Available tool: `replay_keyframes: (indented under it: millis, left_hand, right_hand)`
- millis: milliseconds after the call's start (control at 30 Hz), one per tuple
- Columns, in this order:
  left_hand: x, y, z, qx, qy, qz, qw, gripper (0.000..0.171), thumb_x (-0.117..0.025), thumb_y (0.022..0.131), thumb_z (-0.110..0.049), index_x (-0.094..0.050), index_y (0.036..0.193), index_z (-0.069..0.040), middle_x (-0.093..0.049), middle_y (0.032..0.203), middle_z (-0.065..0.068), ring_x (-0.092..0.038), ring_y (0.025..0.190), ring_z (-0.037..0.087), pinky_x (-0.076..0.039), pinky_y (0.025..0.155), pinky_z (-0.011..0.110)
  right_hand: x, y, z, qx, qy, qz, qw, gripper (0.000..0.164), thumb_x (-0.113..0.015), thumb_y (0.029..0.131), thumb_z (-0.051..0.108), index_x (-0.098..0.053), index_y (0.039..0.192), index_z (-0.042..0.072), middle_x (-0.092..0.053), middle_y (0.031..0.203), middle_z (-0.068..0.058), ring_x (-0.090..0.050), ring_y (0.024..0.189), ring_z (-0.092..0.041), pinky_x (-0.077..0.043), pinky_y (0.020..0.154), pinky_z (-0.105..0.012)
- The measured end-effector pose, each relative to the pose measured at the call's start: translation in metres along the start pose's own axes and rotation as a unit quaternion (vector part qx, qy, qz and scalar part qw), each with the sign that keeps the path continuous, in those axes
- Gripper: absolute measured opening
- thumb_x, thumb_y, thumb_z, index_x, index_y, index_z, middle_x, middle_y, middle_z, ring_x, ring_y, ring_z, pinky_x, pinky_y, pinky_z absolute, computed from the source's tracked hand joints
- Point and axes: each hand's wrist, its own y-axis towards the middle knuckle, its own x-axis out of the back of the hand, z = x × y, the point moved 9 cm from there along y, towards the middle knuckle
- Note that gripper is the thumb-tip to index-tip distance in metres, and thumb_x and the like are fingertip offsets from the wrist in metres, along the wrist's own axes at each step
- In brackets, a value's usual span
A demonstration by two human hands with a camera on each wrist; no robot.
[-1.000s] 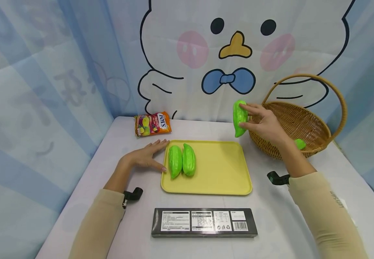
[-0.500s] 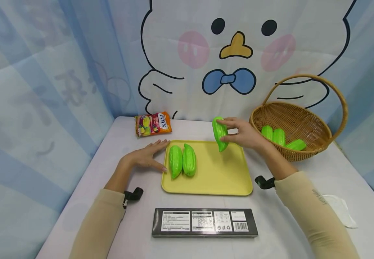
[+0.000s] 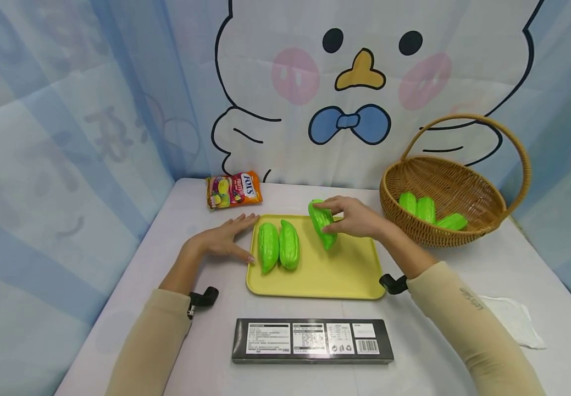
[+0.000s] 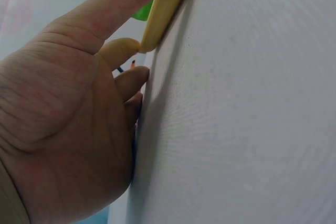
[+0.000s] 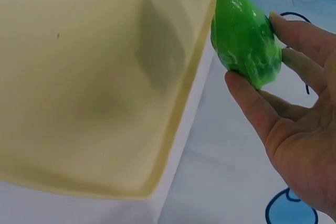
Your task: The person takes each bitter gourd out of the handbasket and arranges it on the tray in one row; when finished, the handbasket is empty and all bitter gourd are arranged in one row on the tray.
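Note:
In the head view my right hand [image 3: 356, 217] pinches a glossy green toy bitter melon [image 3: 321, 223] between thumb and fingers, over the back part of the yellow tray [image 3: 337, 278]. From the right wrist, the held melon [image 5: 247, 38] appears tip toward the camera, its shadow falling on the tray. Two more bitter melons, one on the left [image 3: 267, 247] and one beside it [image 3: 289, 245], lie side by side at the tray's left end. My left hand [image 3: 223, 239] rests with spread fingers at the tray's left edge, thumb and fingertips against the rim.
A wicker basket [image 3: 443, 170] with a tall handle stands at the back right, several green bitter melons [image 3: 426, 209] inside. An orange candy bag [image 3: 233, 190] lies behind the tray. In front is a long black box [image 3: 312, 341]; a white cloth [image 3: 515, 319] lies by the right sleeve.
My right hand has carried the bitter melon leftward and down from beside the basket to over the tray. The left hand has stayed in place.

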Motion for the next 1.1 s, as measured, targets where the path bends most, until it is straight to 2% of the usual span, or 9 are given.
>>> replay_keyframes:
  millis: [200,433,767,1000,1100]
  left_hand:
    - [0.0,0.001,0.001,0.003,0.001,0.0,1.0,0.124,-0.086,0.076,-0.062,-0.012,0.169,-0.03,-0.002,0.177,0.002,0.006,0.163,0.039,0.001,0.128,0.068]
    - [0.0,-0.001,-0.002,-0.001,-0.003,0.002,1.0,0.123,-0.087,0.076,-0.06,-0.013,0.169,-0.029,-0.002,0.177,0.002,0.006,0.162,0.04,0.001,0.128,0.068]
    - [0.0,-0.001,-0.002,-0.002,-0.005,0.002,1.0,0.124,-0.087,0.075,-0.061,-0.013,0.169,-0.029,-0.003,0.177,0.001,0.007,0.163,0.038,0.002,0.129,0.066]
    - [0.001,-0.001,-0.003,-0.007,-0.006,0.003,0.9999,0.123,-0.087,0.076,-0.06,-0.013,0.169,-0.028,-0.003,0.177,0.001,0.007,0.163,0.036,0.003,0.13,0.064]
    - [0.001,-0.001,-0.002,-0.009,-0.006,0.004,0.9999,0.124,-0.087,0.076,-0.06,-0.013,0.169,-0.027,-0.003,0.177,0.002,0.007,0.163,0.036,0.003,0.13,0.064]
  right_hand:
    - [-0.014,0.003,0.001,0.004,-0.017,0.029,0.999,0.062,-0.08,0.092,0.018,-0.057,0.15,0.014,-0.054,0.155,-0.016,-0.056,0.134,-0.044,-0.049,0.111,-0.062]
    - [-0.031,0.006,0.002,-0.011,-0.016,0.075,0.997,0.062,-0.08,0.092,0.02,-0.058,0.15,0.017,-0.053,0.156,-0.012,-0.058,0.135,-0.044,-0.05,0.11,-0.058]
    - [-0.041,0.007,0.006,-0.014,-0.02,0.095,0.995,0.062,-0.079,0.093,0.024,-0.057,0.151,0.016,-0.051,0.159,-0.013,-0.061,0.132,-0.043,-0.055,0.107,-0.052]
    - [-0.047,0.007,0.004,-0.017,0.001,0.112,0.994,0.068,-0.079,0.095,0.028,-0.051,0.155,0.015,-0.045,0.162,-0.015,-0.07,0.121,-0.034,-0.06,0.093,-0.041]
    - [-0.049,0.006,0.003,-0.016,0.015,0.118,0.993,0.07,-0.079,0.094,0.027,-0.049,0.157,0.014,-0.043,0.163,-0.017,-0.074,0.111,-0.027,-0.062,0.085,-0.037]
